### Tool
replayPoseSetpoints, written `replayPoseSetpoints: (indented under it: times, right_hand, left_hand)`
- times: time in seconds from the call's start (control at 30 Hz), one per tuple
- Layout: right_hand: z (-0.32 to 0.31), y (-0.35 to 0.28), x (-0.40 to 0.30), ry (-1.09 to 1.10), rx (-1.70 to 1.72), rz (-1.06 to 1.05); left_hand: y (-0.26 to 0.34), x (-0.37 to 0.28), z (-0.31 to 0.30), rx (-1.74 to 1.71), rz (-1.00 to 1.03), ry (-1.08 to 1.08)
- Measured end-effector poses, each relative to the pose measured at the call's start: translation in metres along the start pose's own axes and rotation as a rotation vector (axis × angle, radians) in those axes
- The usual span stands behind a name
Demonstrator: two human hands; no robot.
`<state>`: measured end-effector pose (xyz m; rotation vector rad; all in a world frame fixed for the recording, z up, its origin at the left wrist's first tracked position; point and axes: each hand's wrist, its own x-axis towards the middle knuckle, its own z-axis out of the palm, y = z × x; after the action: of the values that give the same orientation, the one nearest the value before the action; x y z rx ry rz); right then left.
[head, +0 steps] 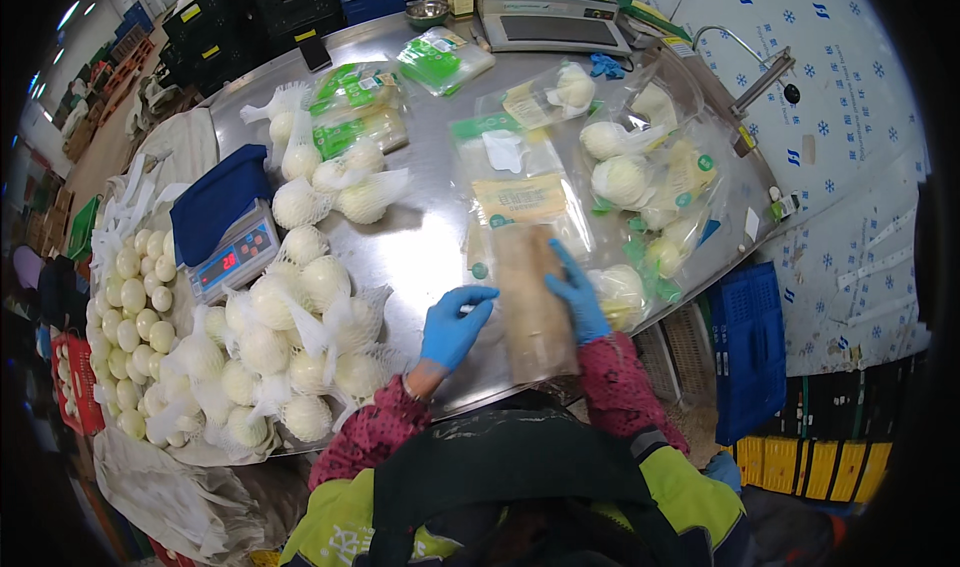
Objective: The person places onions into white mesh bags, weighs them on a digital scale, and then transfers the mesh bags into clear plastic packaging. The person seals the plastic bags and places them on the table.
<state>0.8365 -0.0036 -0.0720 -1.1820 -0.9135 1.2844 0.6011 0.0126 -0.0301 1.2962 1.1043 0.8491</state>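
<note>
A tan, partly see-through packaging bag lies blurred at the steel table's front edge, before my body. My right hand, in a blue glove, is at its right side. The thumb and forefinger reach over the bag, spread apart; whether they grip it is unclear. My left hand, also blue-gloved, has thumb and fingers curled towards each other by the bag's left edge. Contact there cannot be made out. Just beyond the bag lie flat printed clear bags. White onions in net sleeves are heaped to the left.
A digital scale under a blue cloth stands left, beside loose peeled onions. Bagged onions lie right. Green printed packs, a phone, a metal bowl and a sealing machine sit farther back.
</note>
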Motion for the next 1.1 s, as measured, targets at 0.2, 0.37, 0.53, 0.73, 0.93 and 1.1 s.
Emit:
replayPoseSetpoints:
  times: [0.2, 0.37, 0.53, 0.73, 0.93, 1.1]
  right_hand:
    - [-0.094, -0.063, -0.02, 0.177, 0.211, 0.027]
    - [-0.081, -0.071, -0.035, 0.014, 0.424, 0.196]
    - [-0.055, -0.036, -0.047, -0.061, 0.506, 0.29]
    - [-0.016, -0.03, -0.023, 0.005, 0.402, 0.349]
    - [0.044, -0.033, -0.015, -0.124, 0.588, 0.566]
    - [0.03, 0.021, -0.085, -0.273, 0.114, 0.558]
  left_hand:
    - [-0.032, 0.101, 0.069, 0.596, 0.603, 0.188]
    - [-0.062, 0.169, 0.086, 0.994, 0.437, 0.064]
    - [-0.071, 0.175, 0.063, 0.528, 0.287, 0.093]
    - [-0.009, 0.122, 0.022, 0.305, 0.277, 0.057]
    - [0.014, 0.066, -0.029, 0.549, 0.508, 0.13]
    - [0.024, -0.011, -0.051, 0.265, 0.222, 0.006]
